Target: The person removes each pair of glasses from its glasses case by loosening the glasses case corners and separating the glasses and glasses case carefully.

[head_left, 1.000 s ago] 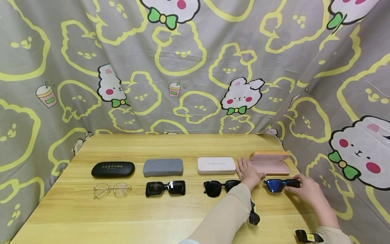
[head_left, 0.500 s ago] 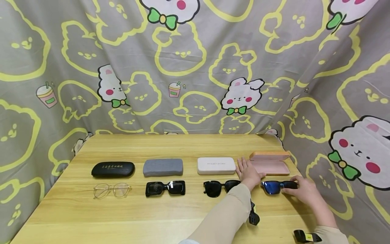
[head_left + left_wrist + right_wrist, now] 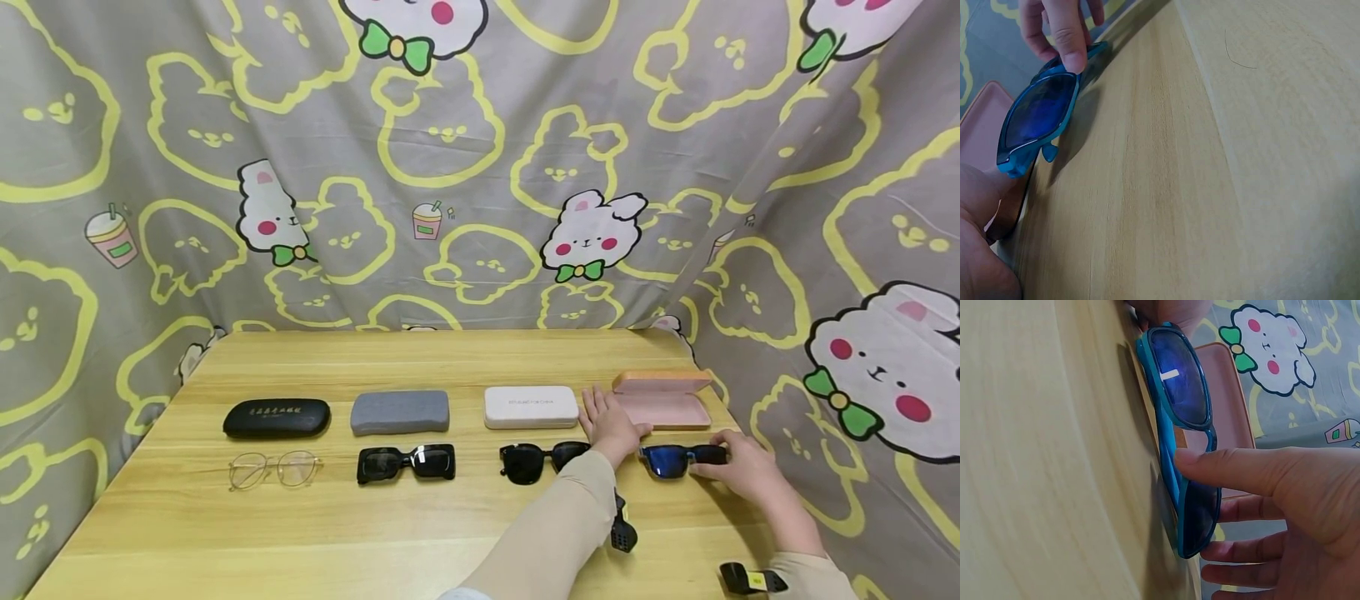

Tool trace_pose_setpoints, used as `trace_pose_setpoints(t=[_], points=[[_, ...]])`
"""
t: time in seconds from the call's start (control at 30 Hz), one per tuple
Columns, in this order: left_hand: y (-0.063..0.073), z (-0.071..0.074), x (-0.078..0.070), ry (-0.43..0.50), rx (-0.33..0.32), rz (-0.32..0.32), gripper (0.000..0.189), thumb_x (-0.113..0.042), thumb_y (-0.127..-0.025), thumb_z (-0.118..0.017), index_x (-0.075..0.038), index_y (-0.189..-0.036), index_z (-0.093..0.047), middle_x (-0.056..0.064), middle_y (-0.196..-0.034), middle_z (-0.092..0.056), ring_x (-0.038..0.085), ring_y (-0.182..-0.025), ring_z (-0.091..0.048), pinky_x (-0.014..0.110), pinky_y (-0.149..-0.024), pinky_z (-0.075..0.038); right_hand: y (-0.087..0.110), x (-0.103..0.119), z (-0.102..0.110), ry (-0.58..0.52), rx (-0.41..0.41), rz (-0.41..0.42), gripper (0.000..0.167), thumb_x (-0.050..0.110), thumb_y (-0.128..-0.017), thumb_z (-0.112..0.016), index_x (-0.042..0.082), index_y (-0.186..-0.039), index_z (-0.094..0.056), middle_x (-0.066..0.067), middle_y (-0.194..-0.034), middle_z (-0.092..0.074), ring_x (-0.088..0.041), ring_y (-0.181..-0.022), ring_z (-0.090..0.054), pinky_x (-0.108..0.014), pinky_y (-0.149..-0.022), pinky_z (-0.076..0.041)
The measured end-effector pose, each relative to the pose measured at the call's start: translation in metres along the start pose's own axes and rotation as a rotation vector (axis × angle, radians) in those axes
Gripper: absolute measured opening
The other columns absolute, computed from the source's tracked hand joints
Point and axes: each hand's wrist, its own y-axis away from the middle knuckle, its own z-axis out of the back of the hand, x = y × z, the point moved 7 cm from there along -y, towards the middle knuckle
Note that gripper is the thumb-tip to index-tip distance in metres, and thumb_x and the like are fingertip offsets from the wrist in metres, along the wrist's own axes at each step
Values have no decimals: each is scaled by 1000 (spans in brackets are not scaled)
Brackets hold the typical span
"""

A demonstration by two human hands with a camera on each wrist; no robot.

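My right hand (image 3: 746, 468) pinches sunglasses (image 3: 666, 462) with blue lenses and a dark blue frame by their right half. In the right wrist view the thumb lies near the bridge of the sunglasses (image 3: 1179, 381), with the fingers behind the far lens. Their folded temples show bright blue. Just behind them stands an open glasses case (image 3: 662, 410), pink inside with an orange-brown lid edge. My left hand (image 3: 611, 427), fingers spread straight, rests at the case's left side, its thumb along the front edge. The left wrist view shows part of this hand (image 3: 982, 231) by the sunglasses' near end.
Left of my left hand are a white case (image 3: 531, 407), a grey case (image 3: 401, 412) and a black case (image 3: 277, 418), all closed. Before them lie black sunglasses (image 3: 522, 463), black rectangular sunglasses (image 3: 381, 463) and thin-framed clear glasses (image 3: 274, 470). A patterned curtain (image 3: 465, 283) borders the wooden table (image 3: 337, 542).
My right hand has shifted the blue-lensed sunglasses slightly left and toward me, mostly in the first half second. My left hand has stayed by the open case.
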Motion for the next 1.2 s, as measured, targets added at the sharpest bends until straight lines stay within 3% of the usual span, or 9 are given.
trace_pose_setpoints(t=[0.43,0.63,1.2], points=[[-1,-2,2,6,-1,7,82,-55,-80,-72,-18,-146,-39,-2,-163,-22,17,-153,-10,40,-124,-15,4,3,-1,-18,45,-35,67,44,-74,-81,-4,-108,-50,-39,-113,-49,-50,-100,-52,-58,-79,-47],[0,-1,1,36,4,0,82,-52,-81,-73,-17,-147,-38,-1,-163,-21,17,-153,-9,40,-124,-14,3,2,-2,-19,42,-39,69,45,-74,-81,-4,-109,-50,-39,-114,-49,-49,-100,-52,-58,-79,-47],[0,-2,1,9,7,-3,85,-55,-81,-71,-17,-149,-36,0,-164,-19,19,-154,-9,41,-124,-13,5,0,3,-35,83,-46,78,53,-76,-77,-7,-117,-48,-38,-111,-50,-47,-96,-53,-54,-75,-48]])
